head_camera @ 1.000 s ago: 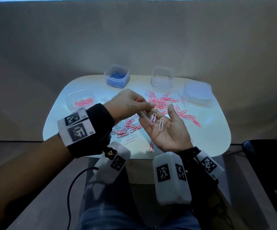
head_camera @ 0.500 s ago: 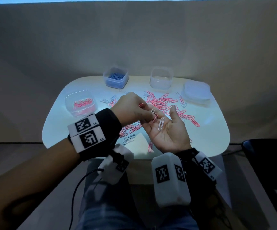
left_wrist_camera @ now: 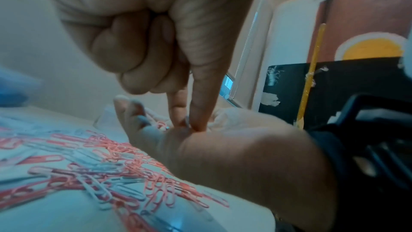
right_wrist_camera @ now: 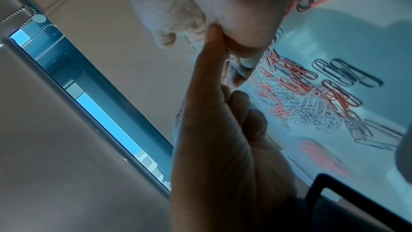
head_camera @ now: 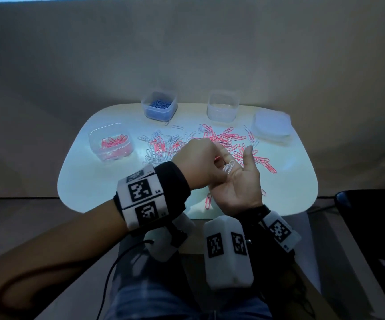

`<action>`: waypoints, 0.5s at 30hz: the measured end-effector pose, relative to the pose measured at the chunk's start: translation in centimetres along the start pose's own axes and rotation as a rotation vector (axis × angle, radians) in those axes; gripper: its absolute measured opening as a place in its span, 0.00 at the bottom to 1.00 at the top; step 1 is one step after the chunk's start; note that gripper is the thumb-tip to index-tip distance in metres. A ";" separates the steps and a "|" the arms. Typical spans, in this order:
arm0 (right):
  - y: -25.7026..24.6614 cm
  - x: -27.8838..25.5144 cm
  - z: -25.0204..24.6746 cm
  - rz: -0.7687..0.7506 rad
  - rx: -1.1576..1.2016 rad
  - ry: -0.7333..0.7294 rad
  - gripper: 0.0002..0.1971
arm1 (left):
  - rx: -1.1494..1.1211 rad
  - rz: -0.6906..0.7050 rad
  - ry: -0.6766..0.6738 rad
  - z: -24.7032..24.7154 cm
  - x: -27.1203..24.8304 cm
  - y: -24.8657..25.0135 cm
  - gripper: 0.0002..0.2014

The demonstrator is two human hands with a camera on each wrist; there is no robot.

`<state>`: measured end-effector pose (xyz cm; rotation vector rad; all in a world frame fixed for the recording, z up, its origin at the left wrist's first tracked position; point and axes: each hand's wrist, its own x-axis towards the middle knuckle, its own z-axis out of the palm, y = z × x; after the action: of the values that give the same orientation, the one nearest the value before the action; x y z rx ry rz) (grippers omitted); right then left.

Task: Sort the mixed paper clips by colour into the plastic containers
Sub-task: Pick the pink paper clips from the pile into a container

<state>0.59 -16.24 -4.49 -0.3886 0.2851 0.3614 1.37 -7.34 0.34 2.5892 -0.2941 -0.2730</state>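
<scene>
The left hand (head_camera: 198,165) seemed to pinch thin, light, slippery white paper clips (head_camera: 229,167) lying on the flat, open right hand (head_camera: 240,185), best nipped by the ends.

Pink, white clips (head_camera: 164,146) mixed on table; containers (head_camera: 109,142) behind.

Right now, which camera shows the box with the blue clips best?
The head view: the blue-clip box stands whole at the table's far edge, clips visible inside. The left wrist view catches only a blue blur at its left edge. The right wrist view doesn't show it.
</scene>
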 end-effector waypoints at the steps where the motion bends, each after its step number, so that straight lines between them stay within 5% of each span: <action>1: 0.0 0.0 -0.1 0.007 -0.003 -0.005 0.32 | 0.004 -0.005 0.001 0.0 0.1 -0.1 0.16; 8: -2.6 0.3 -0.9 -0.047 0.041 0.065 0.29 | -0.412 -0.155 0.125 -3.9 -0.8 -4.1 0.04; 15: -5.0 -0.2 -2.1 -0.133 0.075 0.077 0.28 | 0.185 -0.286 0.054 -3.6 0.6 -7.2 0.13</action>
<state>1.98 -21.53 -4.73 -0.3457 0.3449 0.2054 3.94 0.32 -0.36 2.8152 0.0771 -0.2868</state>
